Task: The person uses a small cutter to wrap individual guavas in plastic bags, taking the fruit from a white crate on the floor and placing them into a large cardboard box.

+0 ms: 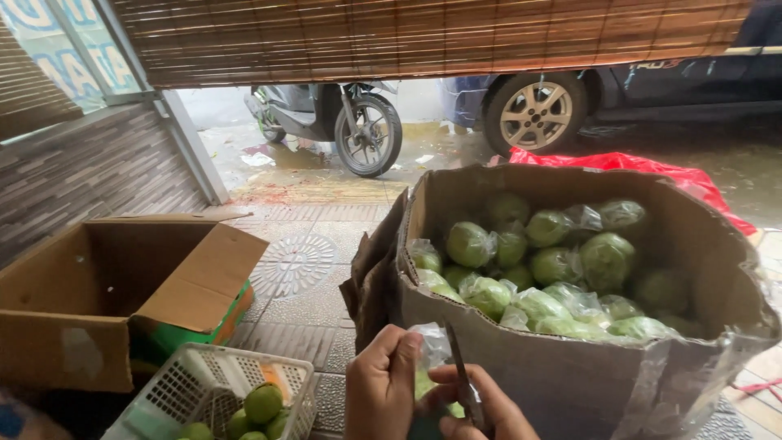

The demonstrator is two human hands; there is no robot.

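Observation:
My left hand (381, 389) pinches the clear plastic wrap (432, 344) of a green fruit (423, 383) held low at the bottom edge of the view. My right hand (481, 406) grips a thin knife (458, 363) whose blade points up beside the wrap. Both hands are in front of a large open cardboard box (562, 358) filled with several green fruits (554, 265), each in clear plastic. A white plastic basket (204, 383) at the lower left holds a few unwrapped green fruits (262, 403).
An empty open cardboard box (90, 293) lies on its side at the left by a tiled wall. A red sheet (652, 167) lies behind the big box. Beyond the paved floor stand a motorbike (342, 118) and a dark car (619, 81). A bamboo blind hangs overhead.

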